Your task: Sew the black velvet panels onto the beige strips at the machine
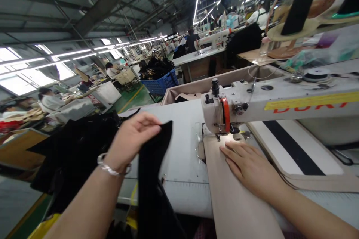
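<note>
While the L hand (134, 132) pinches the upper end of a soft, matte blk strip (151, 168) btwn thumb & fingers, the strip hanging as a long, limp band, the R hand (249, 168) lies flat, fingers slightly spread, on a smooth beige panel (224, 183) w/ its far end under the sewing machine (213, 114) head. R of that is a rounded-corner striped panel (293, 148), pale w/ one dk band; far L, a rumpled blk fabric pile (81, 149).
</note>
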A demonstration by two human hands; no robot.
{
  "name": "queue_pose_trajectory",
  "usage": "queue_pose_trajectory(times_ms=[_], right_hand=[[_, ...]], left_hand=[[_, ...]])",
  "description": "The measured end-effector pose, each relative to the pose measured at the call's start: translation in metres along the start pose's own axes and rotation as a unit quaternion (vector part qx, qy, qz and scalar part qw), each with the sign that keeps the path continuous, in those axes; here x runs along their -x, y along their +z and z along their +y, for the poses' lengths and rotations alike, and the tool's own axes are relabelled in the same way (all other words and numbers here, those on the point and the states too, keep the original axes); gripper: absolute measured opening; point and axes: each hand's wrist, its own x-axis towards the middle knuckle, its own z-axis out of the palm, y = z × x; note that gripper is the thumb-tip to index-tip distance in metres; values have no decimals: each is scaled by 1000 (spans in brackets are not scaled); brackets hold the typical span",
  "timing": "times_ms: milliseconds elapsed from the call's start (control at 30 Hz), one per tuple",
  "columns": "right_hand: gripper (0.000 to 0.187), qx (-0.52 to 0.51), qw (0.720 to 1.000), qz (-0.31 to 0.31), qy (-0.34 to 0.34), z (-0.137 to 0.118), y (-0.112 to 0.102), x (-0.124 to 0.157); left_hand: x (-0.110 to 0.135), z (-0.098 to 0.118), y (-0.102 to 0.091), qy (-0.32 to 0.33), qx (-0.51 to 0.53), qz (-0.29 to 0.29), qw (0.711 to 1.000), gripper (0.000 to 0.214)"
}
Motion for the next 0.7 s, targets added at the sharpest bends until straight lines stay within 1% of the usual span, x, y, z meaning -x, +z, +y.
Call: queue_pose_trajectory(times_ms=[33,67,100,133,167,200,233,267,300,367,500,633,700], right_hand=[[40,1,1000,0,-1,-1,0,0],[40,2,1000,1,-1,-1,0,0],[40,2,1000,2,-1,-1,0,0],[41,2,1000,3,0,0,0,0],[41,2,1000,3,2,0,1,0],[42,1,1000,2,3,1,1,0],[42,0,1000,0,5,2,2,1],[42,-1,1000,-3,6,2,2,1],[42,-2,1000,-6,7,2,2,1],[44,-3,1000,-12,8,2,1,1],[49,3,1000,-22,12,0,-1,0],[53,15,999,-42,14,-1,0,0],[54,23,999,-45,15,0,1,-1]], left_hand=[[0,-5,27,4,15,-117,993,19],[1,-12,58,10,26,-202,979,17],[1,-21,90,19,20,-252,967,14],[2,-31,119,31,-4,-264,964,10],[2,-40,144,47,-35,-260,964,7],[2,-48,163,66,-63,-247,965,5],[2,-54,176,83,-88,-226,967,6],[1,-58,184,96,-107,-208,967,6],[-1,-60,187,106,-119,-195,968,7],[-6,-61,185,111,-134,-188,967,7],[-16,-62,180,104,-134,-207,964,5],[-23,-72,185,93,-114,-223,964,9],[-28,-75,187,99,-115,-231,961,8]])
